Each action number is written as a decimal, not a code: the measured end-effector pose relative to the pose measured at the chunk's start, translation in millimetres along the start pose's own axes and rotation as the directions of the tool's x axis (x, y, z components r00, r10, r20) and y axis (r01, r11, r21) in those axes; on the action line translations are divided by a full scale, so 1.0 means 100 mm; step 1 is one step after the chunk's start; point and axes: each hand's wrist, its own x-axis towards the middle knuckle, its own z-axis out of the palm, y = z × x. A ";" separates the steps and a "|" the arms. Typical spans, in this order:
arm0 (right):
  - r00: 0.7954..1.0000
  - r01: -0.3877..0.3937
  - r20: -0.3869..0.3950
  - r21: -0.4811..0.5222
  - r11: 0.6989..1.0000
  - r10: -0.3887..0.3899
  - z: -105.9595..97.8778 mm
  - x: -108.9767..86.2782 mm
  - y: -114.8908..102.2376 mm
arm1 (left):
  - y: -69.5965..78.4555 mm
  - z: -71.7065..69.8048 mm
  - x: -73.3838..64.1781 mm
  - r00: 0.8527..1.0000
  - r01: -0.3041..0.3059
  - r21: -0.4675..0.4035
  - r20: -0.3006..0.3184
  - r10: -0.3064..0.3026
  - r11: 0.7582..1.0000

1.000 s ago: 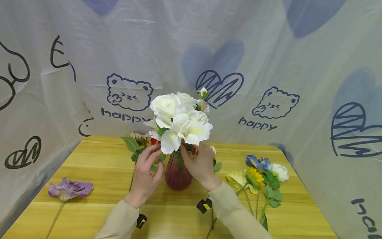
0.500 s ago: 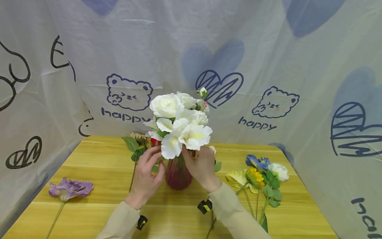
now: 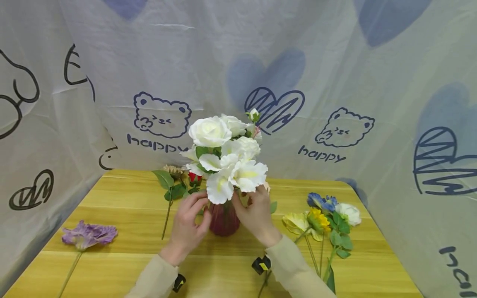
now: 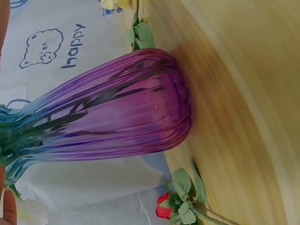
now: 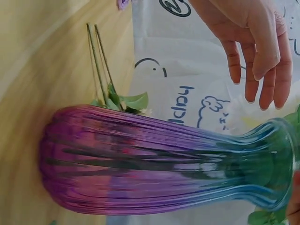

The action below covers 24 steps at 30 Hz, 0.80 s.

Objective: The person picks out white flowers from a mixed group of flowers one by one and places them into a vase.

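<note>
A ribbed glass vase (image 5: 140,159), pink-purple below and blue-green at its neck, stands upright on the table and bears a bunch of white flowers. Stems show through its wall. At the vase's right side, my right hand (image 3: 257,215) has thumb and fingers bent at the stem of the low white flower (image 3: 249,175); its petals hide the fingertips. My left hand (image 3: 188,223) is held at the left of the vase neck, fingers loosely bent beside the hanging petals. The right wrist view shows this left hand (image 5: 258,51) apart from the glass with nothing in it.
A purple flower (image 3: 89,236) lies at left on the wooden table (image 3: 130,265). To the right lie a yellow flower (image 3: 296,223), a sunflower (image 3: 318,219), a blue flower (image 3: 322,203) and a white rose (image 3: 348,214). Behind the vase lies a red rose (image 3: 194,178).
The low white petals have shifted down and slightly right, with my right hand moving the same way. My left hand has moved a little right. The vase has stayed in place.
</note>
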 end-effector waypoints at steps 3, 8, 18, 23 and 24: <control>0.999 0.003 -0.035 0.064 0.998 0.000 -0.02 -0.06 0.03 | 0.01 0.02 -0.03 1.000 -0.014 -0.009 0.024 0.014 1.000; 0.997 -0.010 -0.070 0.097 0.995 0.017 -0.04 -0.14 0.08 | 0.02 0.03 -0.10 0.996 -0.009 -0.022 0.090 0.011 1.000; 0.996 -0.091 0.026 0.097 0.991 0.089 -0.10 -0.34 0.19 | 0.05 0.12 -0.21 0.984 -0.004 -0.054 0.180 0.014 0.999; 0.976 -0.193 0.122 0.099 0.976 0.181 -0.20 -0.47 0.24 | 0.08 0.17 -0.28 0.978 -0.038 -0.046 0.203 0.047 0.998; 0.968 -0.218 0.148 0.097 0.971 0.203 -0.23 -0.49 0.25 | 0.09 0.17 -0.29 0.975 -0.036 -0.045 0.216 0.045 0.998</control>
